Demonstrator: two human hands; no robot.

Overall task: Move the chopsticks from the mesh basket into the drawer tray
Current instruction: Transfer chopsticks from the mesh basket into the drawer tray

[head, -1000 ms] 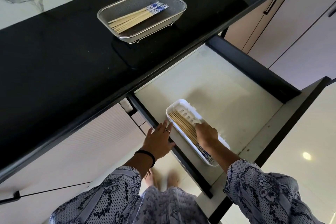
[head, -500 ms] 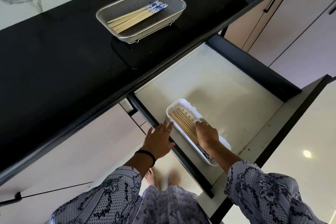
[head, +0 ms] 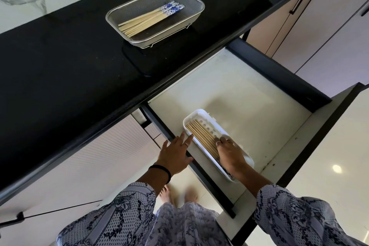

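A mesh basket (head: 180, 1) is standing on the black table (head: 65, 70), and a bundle of chopsticks (head: 148, 18) is lying inside it on a slant, with the blue-patterned ends pointing toward the far right corner of the basket. Below the table edge, a drawer (head: 235, 94) is standing pulled out, and a white tray (head: 201, 113) is resting on the drawer floor near the left side wall. A second group of chopsticks (head: 201, 136) is lying lengthwise in the tray, packed side by side along its left half, while a row of round holes is showing in the tray floor to the right of them. The right hand (head: 229, 153) is resting palm-down over the near part of the tray, covering the near ends of those chopsticks; its fingers are lying fairly flat, and whether the grip is closing on any chopstick cannot be told. The left hand (head: 175, 155) is lying open and flat, fingers spread, on the dark left wall of the drawer, just beside the tray and gripping nothing. A dark band is sitting on the left wrist, and both arms are wearing patterned sleeves (head: 289, 211)
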